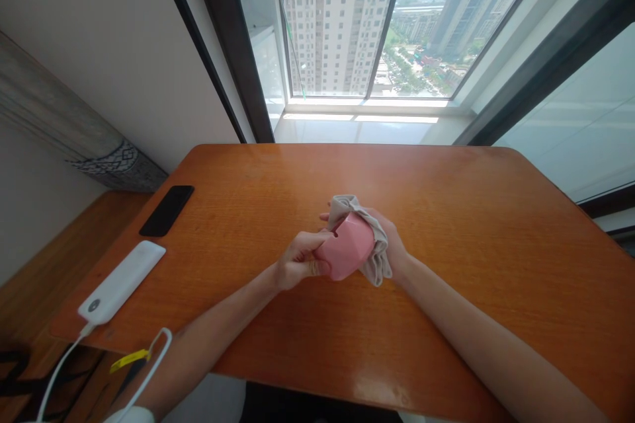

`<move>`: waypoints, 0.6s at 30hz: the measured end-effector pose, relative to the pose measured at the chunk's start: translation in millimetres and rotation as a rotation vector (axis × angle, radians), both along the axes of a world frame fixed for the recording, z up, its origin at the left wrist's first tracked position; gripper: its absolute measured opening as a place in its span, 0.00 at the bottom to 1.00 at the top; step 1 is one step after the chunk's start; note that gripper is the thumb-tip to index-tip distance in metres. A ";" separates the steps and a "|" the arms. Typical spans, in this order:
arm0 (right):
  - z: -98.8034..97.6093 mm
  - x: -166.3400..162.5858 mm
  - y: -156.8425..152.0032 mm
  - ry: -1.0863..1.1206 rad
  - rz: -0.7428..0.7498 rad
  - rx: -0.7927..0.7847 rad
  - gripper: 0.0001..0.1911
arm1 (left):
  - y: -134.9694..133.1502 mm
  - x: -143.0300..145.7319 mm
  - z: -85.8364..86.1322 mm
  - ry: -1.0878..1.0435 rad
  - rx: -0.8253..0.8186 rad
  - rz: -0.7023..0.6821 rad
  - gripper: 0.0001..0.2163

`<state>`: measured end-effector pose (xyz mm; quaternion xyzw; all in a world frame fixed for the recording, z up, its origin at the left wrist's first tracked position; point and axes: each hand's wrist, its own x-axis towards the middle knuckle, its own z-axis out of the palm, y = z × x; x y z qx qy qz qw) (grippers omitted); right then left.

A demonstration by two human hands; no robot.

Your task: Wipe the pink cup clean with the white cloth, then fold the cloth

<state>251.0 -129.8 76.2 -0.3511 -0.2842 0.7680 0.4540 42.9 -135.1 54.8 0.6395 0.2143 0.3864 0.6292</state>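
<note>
A pink faceted cup (347, 252) is held just above the middle of an orange wooden table (471, 225). My left hand (297, 263) grips the cup's near side, fingers curled round its rim or handle. My right hand (394, 244) is closed on a beige cloth (373, 258) that is wrapped over the cup's far side and top. Most of my right hand's fingers are hidden behind the cloth and cup.
A black phone (167, 210) lies at the table's left edge. A white power bank (122, 281) with a white cable (64, 360) sits nearer the front left corner. A large window (367, 26) stands beyond the table's far edge.
</note>
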 end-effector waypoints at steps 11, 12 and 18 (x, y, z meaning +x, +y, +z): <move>23.6 10.7 -13.6 -1.010 -0.011 1.063 0.22 | 9.1 0.2 -19.0 0.050 0.076 -0.022 0.22; 23.8 6.2 -19.0 -1.131 -0.033 1.193 0.23 | 7.9 2.2 -21.2 0.051 0.090 -0.003 0.22; 23.2 -2.9 -27.0 -1.197 -0.166 1.331 0.23 | -3.1 11.7 -20.5 0.031 0.218 0.107 0.22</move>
